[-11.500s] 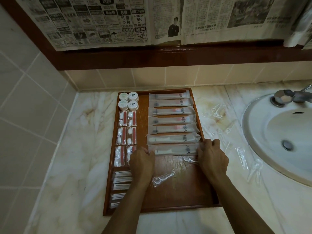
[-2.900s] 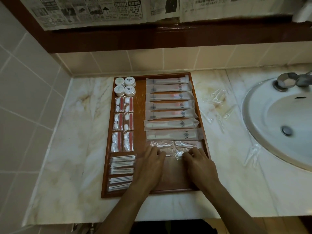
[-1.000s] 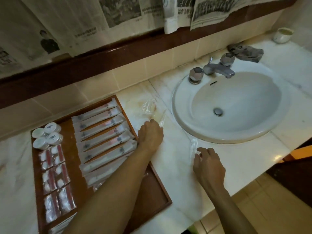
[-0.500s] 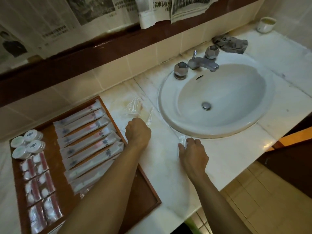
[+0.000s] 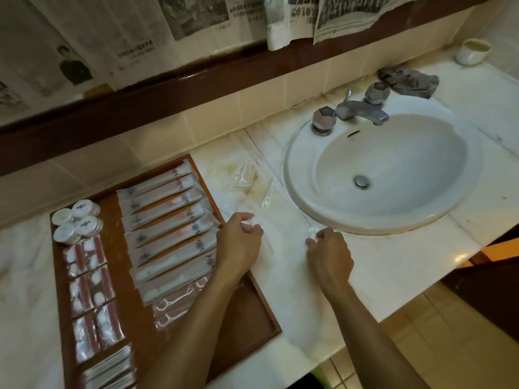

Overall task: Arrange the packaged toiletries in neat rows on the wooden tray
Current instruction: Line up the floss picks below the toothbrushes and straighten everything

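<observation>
The wooden tray [image 5: 254,313] lies at the left of the marble counter. It holds a column of long toothbrush packets [image 5: 168,220], round white caps [image 5: 77,220], small red-and-white packets [image 5: 90,287], flat white packets [image 5: 109,366] and clear floss-pick packets [image 5: 179,301]. My left hand [image 5: 238,245] is just past the tray's right edge and pinches a clear floss-pick packet [image 5: 254,224]. My right hand [image 5: 330,255] is by the sink's near rim and pinches another clear packet [image 5: 313,233]. More clear packets [image 5: 247,175] lie on the counter between tray and sink.
A white sink [image 5: 390,172] with a metal tap [image 5: 356,110] fills the right side. A grey cloth [image 5: 407,82] and a white cup [image 5: 473,51] sit at the back right. Newspaper hangs over a dark wooden ledge. The counter's front edge drops to a tiled floor.
My view has swung from the tray to the counter by the sink. Both hands left the tray; each now pinches a clear packet, the left one drawn back toward the tray.
</observation>
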